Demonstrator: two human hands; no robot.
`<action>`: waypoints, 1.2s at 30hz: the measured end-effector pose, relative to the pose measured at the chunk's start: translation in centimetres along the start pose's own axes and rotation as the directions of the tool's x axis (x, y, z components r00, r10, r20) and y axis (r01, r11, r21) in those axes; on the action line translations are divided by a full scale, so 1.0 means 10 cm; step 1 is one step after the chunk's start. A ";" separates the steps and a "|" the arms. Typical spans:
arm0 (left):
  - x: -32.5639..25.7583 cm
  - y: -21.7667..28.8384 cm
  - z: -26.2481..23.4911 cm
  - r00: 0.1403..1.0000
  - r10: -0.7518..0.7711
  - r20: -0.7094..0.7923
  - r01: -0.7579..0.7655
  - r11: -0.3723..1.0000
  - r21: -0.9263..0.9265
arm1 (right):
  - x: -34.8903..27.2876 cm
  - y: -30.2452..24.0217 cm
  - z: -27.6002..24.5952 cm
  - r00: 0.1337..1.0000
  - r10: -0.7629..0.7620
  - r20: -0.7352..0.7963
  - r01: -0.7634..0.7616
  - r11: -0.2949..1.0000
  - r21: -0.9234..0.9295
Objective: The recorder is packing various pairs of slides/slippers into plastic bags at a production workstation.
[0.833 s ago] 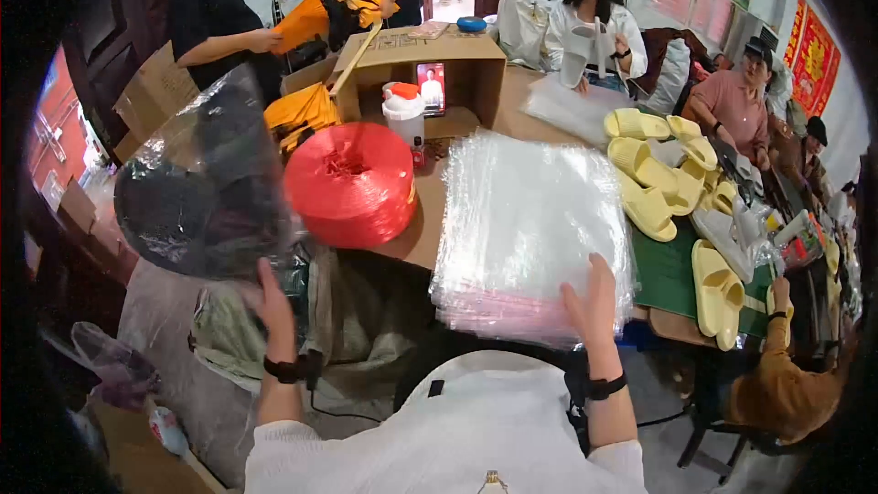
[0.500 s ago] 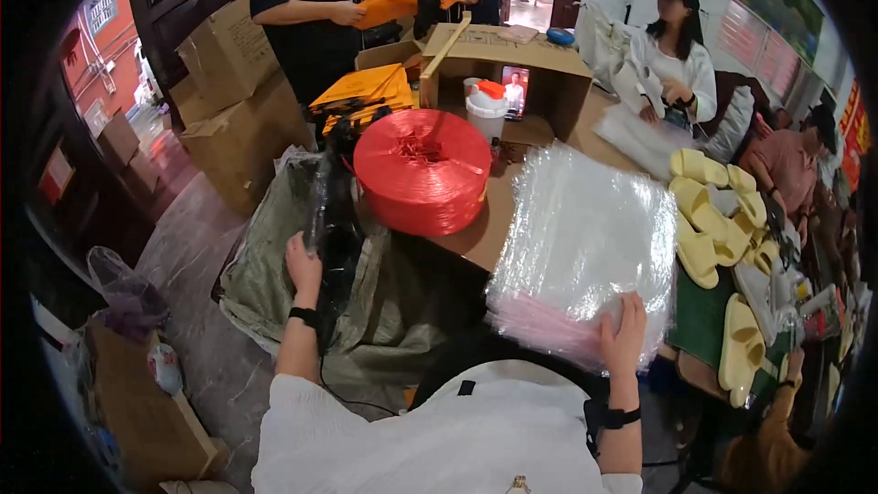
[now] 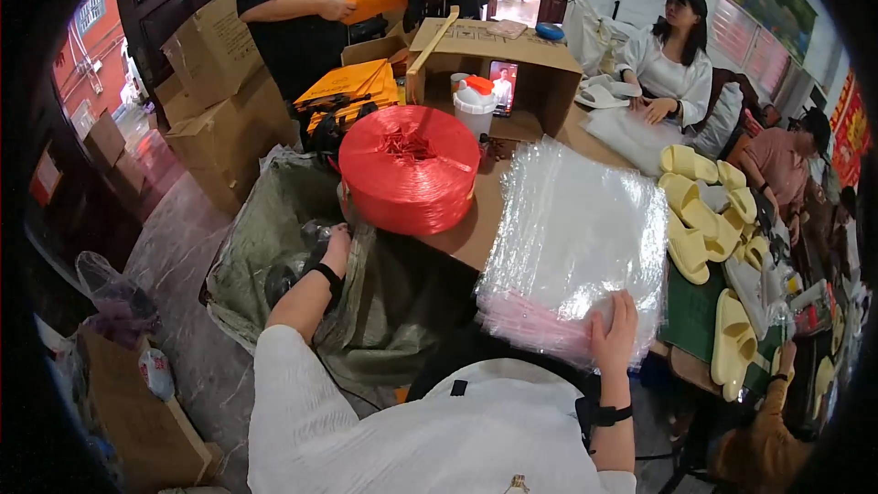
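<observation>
My left hand (image 3: 336, 249) is down in the mouth of an olive woven sack (image 3: 265, 210), beside a large roll of red plastic twine (image 3: 412, 174). Shiny, dark see-through plastic (image 3: 291, 276) shows in the sack close to that hand. Its fingers are mostly hidden, so I cannot make out whether they grip the plastic. A stack of clear plastic bags (image 3: 585, 220) with pink along the near edge lies to the right. On its near right part rests my right hand (image 3: 615, 329), fingers stretched out flat.
Behind the twine are orange packets (image 3: 352, 87), a white tub (image 3: 476, 112) and an open cardboard box (image 3: 549, 59) with a lit phone (image 3: 502, 87). Pale yellow slippers (image 3: 700, 210) cover the right side. Cartons (image 3: 219, 119) stand at left. Several people work around the table.
My left hand has moved down and right into the sack; the long dark plastic piece it held upright now lies lower, inside. My right hand stays on the bags.
</observation>
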State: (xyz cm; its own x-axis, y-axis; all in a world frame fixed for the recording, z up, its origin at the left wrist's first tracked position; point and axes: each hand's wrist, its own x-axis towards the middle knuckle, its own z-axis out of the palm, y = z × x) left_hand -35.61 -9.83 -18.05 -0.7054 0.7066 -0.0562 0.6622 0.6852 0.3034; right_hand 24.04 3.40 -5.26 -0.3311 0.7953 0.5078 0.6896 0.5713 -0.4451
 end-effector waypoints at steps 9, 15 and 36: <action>-0.62 -0.17 0.44 0.950 0.157 0.272 0.254 0.123 -0.959 | 0.01 0.03 0.09 0.998 -0.018 -0.063 0.020 0.999 0.037; -0.81 -0.20 -0.29 0.960 0.159 0.231 0.103 0.566 -0.818 | -0.02 0.03 0.05 0.997 -0.034 -0.068 0.037 0.998 0.053; -2.03 3.70 -0.61 0.422 0.882 -0.209 -0.904 0.426 -0.025 | -0.04 0.01 0.16 0.996 0.047 -0.069 -0.045 0.998 0.033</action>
State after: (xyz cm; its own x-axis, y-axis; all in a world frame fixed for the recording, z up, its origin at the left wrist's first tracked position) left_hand 1.62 0.08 0.10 0.2342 0.8655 0.4428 0.9138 -0.3514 0.2036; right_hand 23.22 3.46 -6.63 -0.2530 0.8052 0.5363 0.6819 0.5416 -0.4916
